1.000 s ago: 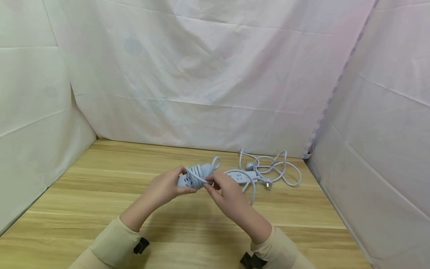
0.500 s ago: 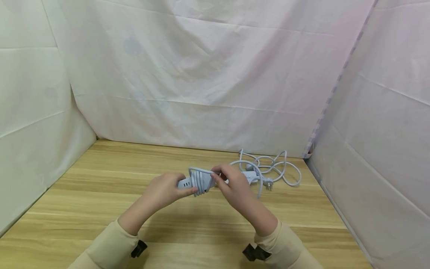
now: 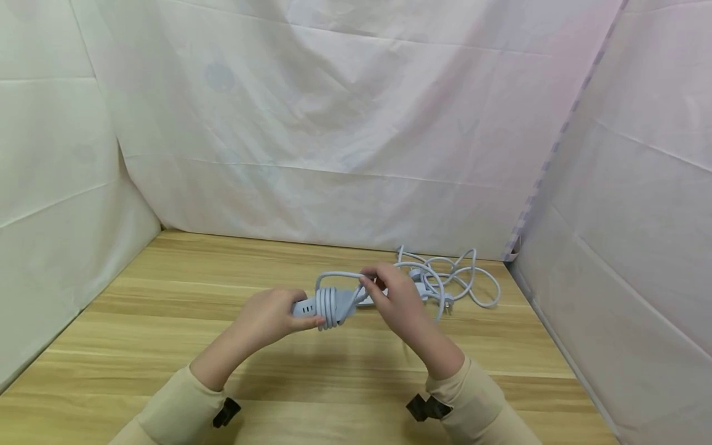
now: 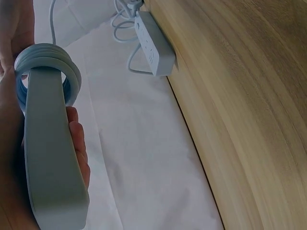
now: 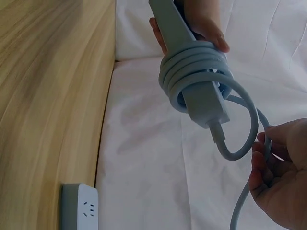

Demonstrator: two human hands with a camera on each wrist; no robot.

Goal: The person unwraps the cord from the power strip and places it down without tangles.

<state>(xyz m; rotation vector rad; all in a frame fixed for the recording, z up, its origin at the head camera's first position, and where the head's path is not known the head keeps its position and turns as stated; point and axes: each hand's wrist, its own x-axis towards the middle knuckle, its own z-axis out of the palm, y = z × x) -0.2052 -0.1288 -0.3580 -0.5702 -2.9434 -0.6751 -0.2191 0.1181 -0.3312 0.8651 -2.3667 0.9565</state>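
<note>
My left hand (image 3: 272, 314) grips one end of a white power strip (image 4: 53, 143), thumb on one side and fingers curled round the other. Several turns of the strip's own cord (image 5: 194, 67) wrap its middle, just beyond my left thumb. From the far end the cord loops out of the strip and back into the coil. To the right, my right hand (image 3: 397, 303) pinches the free cord between thumb and fingers, and more cord trails past it. The held strip is up off the wooden table (image 3: 311, 383).
A second white power strip (image 4: 153, 45) lies on the table behind my right hand. Its tangled cord (image 3: 484, 290) spreads toward the back right corner, with a plug (image 3: 447, 301) beside it. White cloth walls (image 3: 334, 123) close off the back and both sides.
My right hand has drawn the cord up and to the right, away from the strip. The left hand has turned the strip slightly, so the wraps face differently.
</note>
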